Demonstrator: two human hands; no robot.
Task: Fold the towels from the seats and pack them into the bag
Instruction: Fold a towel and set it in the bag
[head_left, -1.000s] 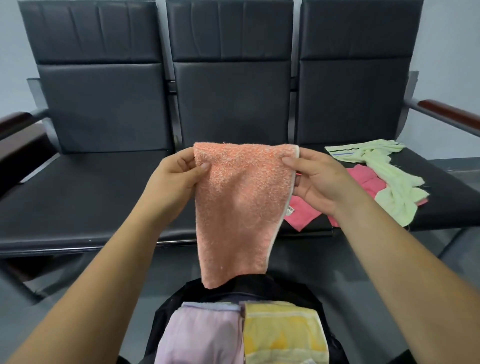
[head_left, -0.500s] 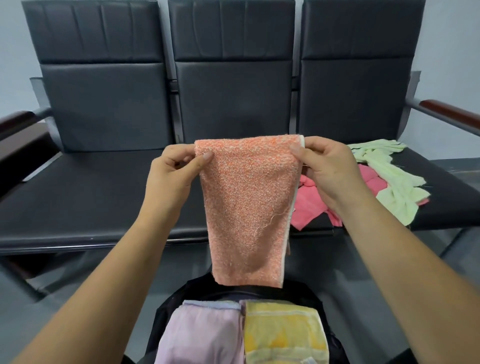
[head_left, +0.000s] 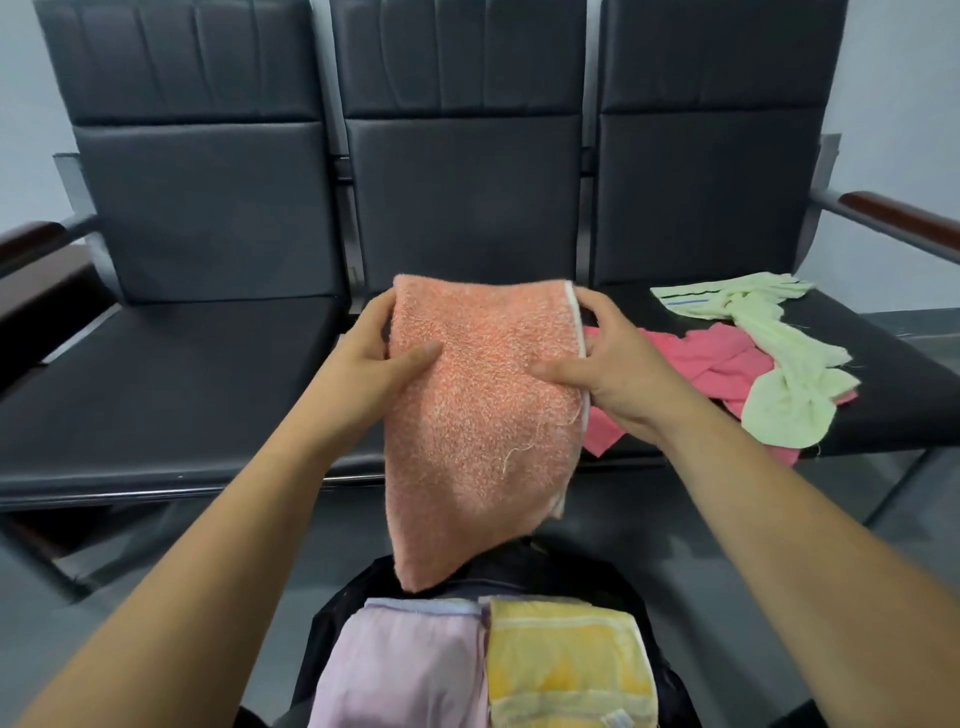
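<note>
1. On the far left, the leftmost of 3 black seats (head_left: 171, 384) lies bare beside a dark armrest (head_left: 31, 244).
2. The left hand (head_left: 371, 358) grips the left edge of the orange towel (head_left: 483, 405), thumb across the front and fingers behind.
3. The orange towel hangs folded between both hands, in front of the middle seat, with its lower tip just above the black bag (head_left: 358, 587).
4. In the open bag, a lilac towel (head_left: 410, 670) lies left of a yellow towel (head_left: 566, 670), and the 2 touch.
5. The right hand (head_left: 618, 374) clamps the towel's white-trimmed right edge in the same way.
6. On the right seat, a pale green towel (head_left: 779, 384) lies crumpled over a pink towel (head_left: 722, 358).
</note>
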